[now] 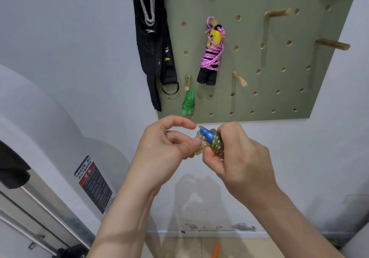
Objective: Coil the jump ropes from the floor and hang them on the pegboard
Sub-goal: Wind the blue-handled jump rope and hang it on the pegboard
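Head view: both hands (pixel 201 150) pinch a clear glittery, blue-tipped coiled jump rope (pixel 207 141).

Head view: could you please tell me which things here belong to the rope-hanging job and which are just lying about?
Job: glittery jump rope with blue handle, gripped by left hand and right hand; pegboard; free wooden peg; hung pink jump rope; hung green jump rope.
Lying about: black strap with ring; warning sticker.
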Demonstrator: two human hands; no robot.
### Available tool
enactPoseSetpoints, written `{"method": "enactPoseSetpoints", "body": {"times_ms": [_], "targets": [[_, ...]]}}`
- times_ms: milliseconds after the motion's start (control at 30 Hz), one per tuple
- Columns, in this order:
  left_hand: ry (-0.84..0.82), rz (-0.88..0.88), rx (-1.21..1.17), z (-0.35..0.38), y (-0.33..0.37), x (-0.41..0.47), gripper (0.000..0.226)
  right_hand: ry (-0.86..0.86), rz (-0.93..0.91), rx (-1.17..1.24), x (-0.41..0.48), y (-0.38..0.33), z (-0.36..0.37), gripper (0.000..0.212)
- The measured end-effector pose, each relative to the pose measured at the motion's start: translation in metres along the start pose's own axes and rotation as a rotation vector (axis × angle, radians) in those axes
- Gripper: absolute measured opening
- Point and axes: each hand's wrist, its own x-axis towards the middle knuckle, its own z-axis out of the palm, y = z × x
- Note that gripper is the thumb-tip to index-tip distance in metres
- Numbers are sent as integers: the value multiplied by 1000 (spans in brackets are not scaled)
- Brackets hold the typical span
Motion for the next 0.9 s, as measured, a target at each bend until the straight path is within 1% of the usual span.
{"method": "enactPoseSetpoints", "body": {"times_ms": [133,233,333,367,433,500,533,600,667,800,900], "targets": [[-40,29,-58,-5,-2,-1,14,3,-145,-74,3,7,-2,22],[-81,-10,-93,-5,-3,1,16,27,-192,-112,3,9,-3,22],[-89,-100,-232,-3,-6,3,33,57,-226,-138,2,8,-2,23],[-75,-119,-285,-2,-7,3,32,66,-234,-151,1,8,-2,24],[-49,-117,-326,0,-8,2,23,72,-256,-182,0,10,-2,22],[-45,-82,-236,1,-10,0,12,70,-291,-234,-1,15,0,18],[-59,-63,-166,1,-10,-1,12,68,-311,-262,-2,17,1,17],[-113,-51,-75,0,-9,-3,23,72,-344,-305,-4,22,2,16],[-137,-65,-82,1,-8,-4,30,93,-368,-329,-4,24,2,14],[-47,-109,-229,7,-12,-6,36,139,-406,-344,-3,25,-1,14],[24,-128,-313,11,-15,-9,33,147,-436,-341,-4,25,-1,15]]}}
